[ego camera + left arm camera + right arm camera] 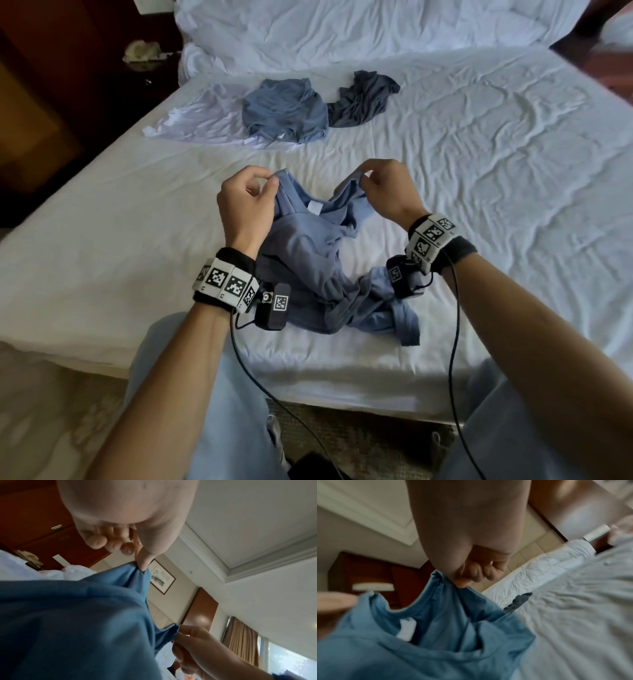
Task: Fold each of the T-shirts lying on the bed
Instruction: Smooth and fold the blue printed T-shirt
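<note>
A blue T-shirt (308,260) hangs crumpled over the near part of the bed, its neckline with a white label facing me. My left hand (245,198) pinches its left shoulder between thumb and forefinger, as the left wrist view shows with the hand (137,555) on the cloth (72,622). My right hand (383,188) pinches the right shoulder; the right wrist view shows this hand (467,574) gripping the shirt (436,628). Farther back lie a white T-shirt (202,116), a grey-blue T-shirt (284,109) and a dark grey T-shirt (363,99), all unfolded.
The bed (496,164) has a wrinkled white sheet and white pillows (342,31) at the head. A dark wooden nightstand (102,68) stands at the left. Cables run from both wrist cameras down past the bed's near edge. Carpet lies below.
</note>
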`<state>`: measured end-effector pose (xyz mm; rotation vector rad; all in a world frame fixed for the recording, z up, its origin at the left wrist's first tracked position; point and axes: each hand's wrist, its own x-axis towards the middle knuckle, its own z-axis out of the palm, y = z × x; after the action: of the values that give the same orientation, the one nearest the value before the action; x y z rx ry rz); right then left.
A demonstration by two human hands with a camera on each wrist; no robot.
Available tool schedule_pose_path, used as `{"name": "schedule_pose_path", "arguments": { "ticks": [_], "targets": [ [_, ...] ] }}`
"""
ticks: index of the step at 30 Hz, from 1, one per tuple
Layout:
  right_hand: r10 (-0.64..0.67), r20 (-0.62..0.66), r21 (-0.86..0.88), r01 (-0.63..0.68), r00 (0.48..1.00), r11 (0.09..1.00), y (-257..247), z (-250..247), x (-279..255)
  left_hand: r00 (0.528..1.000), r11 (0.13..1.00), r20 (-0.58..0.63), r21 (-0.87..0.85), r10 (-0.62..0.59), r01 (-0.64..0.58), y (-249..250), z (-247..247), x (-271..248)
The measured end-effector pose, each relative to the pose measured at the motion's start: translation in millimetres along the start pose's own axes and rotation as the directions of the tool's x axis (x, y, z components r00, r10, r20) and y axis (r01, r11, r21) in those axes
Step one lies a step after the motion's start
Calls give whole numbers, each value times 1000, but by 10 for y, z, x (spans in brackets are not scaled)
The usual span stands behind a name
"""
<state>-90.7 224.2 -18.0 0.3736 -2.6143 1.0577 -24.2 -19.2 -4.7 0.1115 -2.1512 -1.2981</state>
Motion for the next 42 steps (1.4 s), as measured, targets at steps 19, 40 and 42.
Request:
{"name": "schedule_pose_path", "arguments": {
  "ticks": [19, 40, 42],
  "targets": [
    [409, -425, 754, 65, 808, 654, -2096, -2374, -134, 934, 891, -271, -325, 233, -317, 2736, -872, 450],
    [223, -766, 507, 351, 603, 787, -3204, -3483, -1138, 778, 837, -468, -132, 420, -532, 3819, -1938, 252],
    [214, -782, 472, 332, 586, 817, -3091, -3417, -1203, 792, 849, -447, -123, 415, -514, 3702, -1891, 175]
  ]
}}
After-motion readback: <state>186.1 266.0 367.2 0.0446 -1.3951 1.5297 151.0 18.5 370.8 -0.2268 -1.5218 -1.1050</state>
